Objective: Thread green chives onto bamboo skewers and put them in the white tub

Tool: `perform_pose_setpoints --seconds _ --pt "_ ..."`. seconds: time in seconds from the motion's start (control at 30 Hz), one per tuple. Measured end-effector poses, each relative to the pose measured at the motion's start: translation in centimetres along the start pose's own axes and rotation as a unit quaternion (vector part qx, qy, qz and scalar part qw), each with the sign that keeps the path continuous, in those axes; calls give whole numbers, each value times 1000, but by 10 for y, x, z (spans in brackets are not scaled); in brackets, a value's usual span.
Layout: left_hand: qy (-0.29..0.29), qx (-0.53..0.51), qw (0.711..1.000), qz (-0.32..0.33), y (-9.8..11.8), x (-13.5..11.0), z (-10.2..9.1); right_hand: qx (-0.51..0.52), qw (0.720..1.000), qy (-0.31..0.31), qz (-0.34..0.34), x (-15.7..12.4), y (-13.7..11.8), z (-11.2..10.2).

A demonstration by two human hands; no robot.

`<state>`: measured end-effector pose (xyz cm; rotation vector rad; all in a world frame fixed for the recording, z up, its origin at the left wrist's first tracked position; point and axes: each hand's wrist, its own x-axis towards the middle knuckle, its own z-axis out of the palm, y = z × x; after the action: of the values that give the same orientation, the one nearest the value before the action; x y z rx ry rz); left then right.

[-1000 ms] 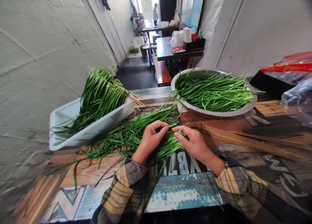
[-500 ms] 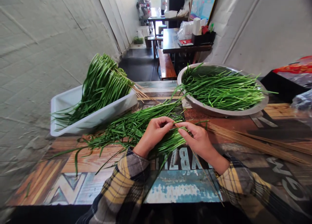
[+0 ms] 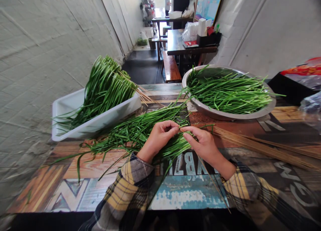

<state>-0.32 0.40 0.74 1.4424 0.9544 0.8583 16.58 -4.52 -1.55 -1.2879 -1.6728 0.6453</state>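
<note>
My left hand (image 3: 160, 134) is closed in a pinch on the ends of some garlic chives, over a loose pile of chives (image 3: 132, 129) on the table. Its fingertips meet those of my right hand (image 3: 204, 145), also pinched. A thin bamboo skewer (image 3: 215, 183) slants from between the right fingers down towards the table's near edge. The exact spot where skewer and stalks meet is hidden by the fingertips. To the left, a white tray (image 3: 97, 125) holds a thick stack of skewered chives (image 3: 107, 82), their skewer ends sticking out to the right.
A metal basin (image 3: 220, 116) full of loose chives stands at the back right. Bare bamboo skewers (image 3: 265, 150) lie in a bundle right of my hand. Plastic packaging (image 3: 311, 103) sits at the far right. Beyond are another table (image 3: 175, 40), a bench (image 3: 172, 67) and a standing person (image 3: 168, 3).
</note>
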Motion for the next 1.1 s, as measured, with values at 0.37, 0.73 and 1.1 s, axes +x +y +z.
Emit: perform_pose_setpoints --seconds 0.37,0.73,1.1 --pt "15 52 998 36 -1 0 0 -6 1000 -2 13 0 -2 0" --pt "71 119 988 69 -4 0 5 6 1000 11 19 0 1 4" --pt "34 117 990 70 -2 0 2 33 996 51 64 -3 5 9"
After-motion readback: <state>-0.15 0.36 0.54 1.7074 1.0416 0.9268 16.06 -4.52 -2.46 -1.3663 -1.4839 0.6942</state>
